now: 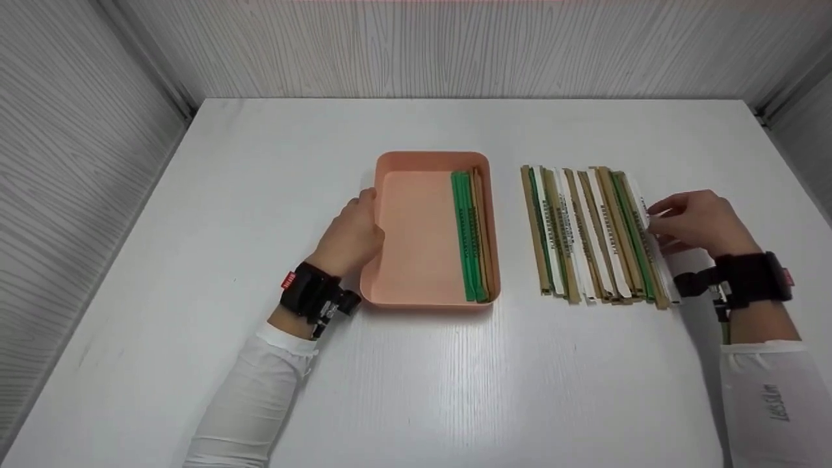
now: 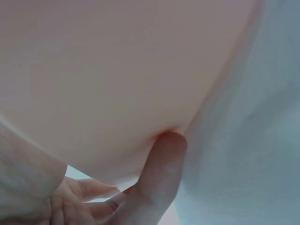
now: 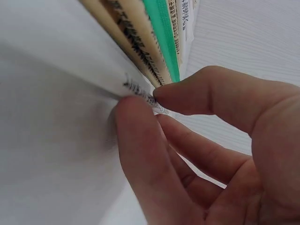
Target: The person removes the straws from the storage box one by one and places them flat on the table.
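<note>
A shallow pink tray (image 1: 416,240) stands in the middle of the table, with green wrapped sticks (image 1: 464,234) and brown ones (image 1: 482,240) lying along its right side. My left hand (image 1: 351,234) grips the tray's left side; in the left wrist view a fingertip (image 2: 168,145) presses its pink wall. To the right, a row of long, slim paper-wrapped sticks (image 1: 588,234) lies side by side in brown, white and green. My right hand (image 1: 699,224) is at the row's right end. Its thumb and a finger pinch the outermost white wrapped stick (image 3: 140,91), which has dark printing.
The white table (image 1: 416,383) has a grey wood-grain panel (image 1: 416,52) at the back and more panels at its left and right. A band with a small camera sits on each wrist.
</note>
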The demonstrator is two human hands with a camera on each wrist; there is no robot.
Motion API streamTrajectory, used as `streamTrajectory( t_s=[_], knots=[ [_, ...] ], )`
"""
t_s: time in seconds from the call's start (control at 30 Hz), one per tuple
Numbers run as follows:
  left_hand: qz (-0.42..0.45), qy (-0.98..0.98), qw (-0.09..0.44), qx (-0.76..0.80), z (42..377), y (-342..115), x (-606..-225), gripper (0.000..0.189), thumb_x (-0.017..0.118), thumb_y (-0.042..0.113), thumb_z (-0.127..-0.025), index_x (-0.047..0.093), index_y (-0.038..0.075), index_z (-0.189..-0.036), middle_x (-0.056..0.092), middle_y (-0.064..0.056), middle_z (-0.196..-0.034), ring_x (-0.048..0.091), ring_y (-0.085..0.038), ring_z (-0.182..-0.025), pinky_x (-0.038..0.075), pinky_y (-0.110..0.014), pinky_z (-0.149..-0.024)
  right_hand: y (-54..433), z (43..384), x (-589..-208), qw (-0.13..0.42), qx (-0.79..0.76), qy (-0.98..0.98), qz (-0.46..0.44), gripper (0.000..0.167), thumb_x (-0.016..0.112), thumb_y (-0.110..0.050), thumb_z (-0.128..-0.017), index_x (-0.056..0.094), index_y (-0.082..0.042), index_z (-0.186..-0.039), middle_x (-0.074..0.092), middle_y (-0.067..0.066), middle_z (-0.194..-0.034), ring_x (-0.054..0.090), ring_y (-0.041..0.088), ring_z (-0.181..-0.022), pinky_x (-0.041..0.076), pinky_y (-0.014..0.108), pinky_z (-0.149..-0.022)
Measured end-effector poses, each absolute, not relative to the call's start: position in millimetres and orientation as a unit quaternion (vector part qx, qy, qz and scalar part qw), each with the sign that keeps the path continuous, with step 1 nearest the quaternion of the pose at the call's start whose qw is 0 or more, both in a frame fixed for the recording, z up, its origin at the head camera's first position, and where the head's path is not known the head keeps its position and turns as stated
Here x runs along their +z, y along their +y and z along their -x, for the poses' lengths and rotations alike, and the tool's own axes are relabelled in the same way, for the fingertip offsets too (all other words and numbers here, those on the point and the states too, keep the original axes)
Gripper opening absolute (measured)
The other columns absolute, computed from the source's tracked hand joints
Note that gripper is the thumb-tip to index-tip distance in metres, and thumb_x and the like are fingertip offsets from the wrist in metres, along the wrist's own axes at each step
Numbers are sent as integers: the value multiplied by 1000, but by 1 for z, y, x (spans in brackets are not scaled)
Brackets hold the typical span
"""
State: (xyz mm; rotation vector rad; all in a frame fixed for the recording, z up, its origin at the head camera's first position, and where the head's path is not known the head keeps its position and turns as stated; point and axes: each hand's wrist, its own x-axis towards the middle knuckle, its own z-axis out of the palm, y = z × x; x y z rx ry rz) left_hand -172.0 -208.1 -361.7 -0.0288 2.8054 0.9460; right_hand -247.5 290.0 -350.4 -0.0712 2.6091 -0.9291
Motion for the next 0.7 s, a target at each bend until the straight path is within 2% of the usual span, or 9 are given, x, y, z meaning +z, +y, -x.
streamTrajectory(
  t_s=[0.23,0.4,0.7],
  knots=[
    [8,942,92,322,172,-209,-362,67,42,0,-98,22,-5,-162,48,-30,-145,53,-42,-129,45,-52,-108,289,247,-349,189,-335,923,33,52,67,-18,-100,55,12,-140,69,24,-120,74,15,-78,62,33,-70],
    [6,943,91,321,172,-209,-361,66,42,0,-98,22,-5,-162,49,-30,-143,55,-41,-127,46,-52,-107,288,247,-348,182,-334,924,37,49,62,-17,-101,54,12,-140,69,27,-121,74,15,-77,61,32,-69],
    [8,943,88,321,172,-209,-363,66,42,1,-98,23,-4,-162,49,-31,-144,54,-42,-128,46,-52,-107,287,248,-352,178,-332,925,40,47,62,-16,-101,56,12,-138,68,30,-122,74,14,-76,61,31,-67]
  ],
)
